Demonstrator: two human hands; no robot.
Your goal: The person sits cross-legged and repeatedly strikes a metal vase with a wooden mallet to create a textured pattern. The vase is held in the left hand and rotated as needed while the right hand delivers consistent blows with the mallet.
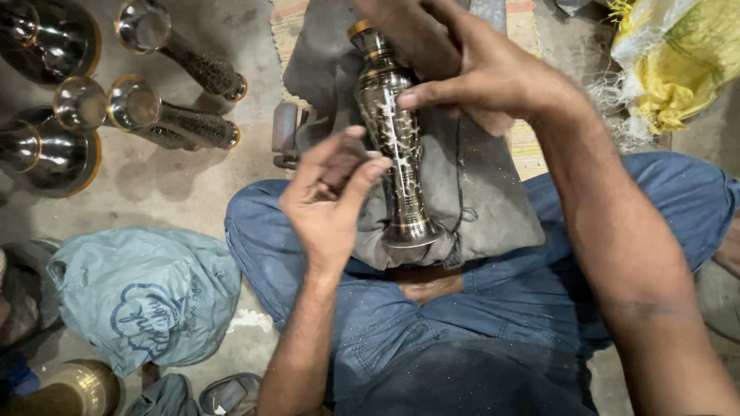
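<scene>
At the far left, finished-looking metal vases (173, 123) lie on their sides on the concrete floor (193, 185), their necks already covered in dark engraved pattern, with rounder shiny vessels (46, 154) beside them and a pale blue plastic bag (142, 296) nearer the person. Moving in, the left hand (331, 196) is half curled, fingers bent toward the thumb just beside the vase; whether it pinches a small tool cannot be told. The vase in hand (397, 142) stands tilted on a grey cloth pad (493, 208) across the person's lap, its flared foot down near the knees and its brass-coloured mouth pointing away. Its body looks dark and polished, with a bright, broken pattern of cuts running down most of the length; the foot and the collar near the mouth appear plain, so the patterning seems well advanced but perhaps not complete. The right hand (478, 73) grips the upper neck, thumb laid across the front, steadying it. At the far right lies a yellow woven sack (678, 62).
</scene>
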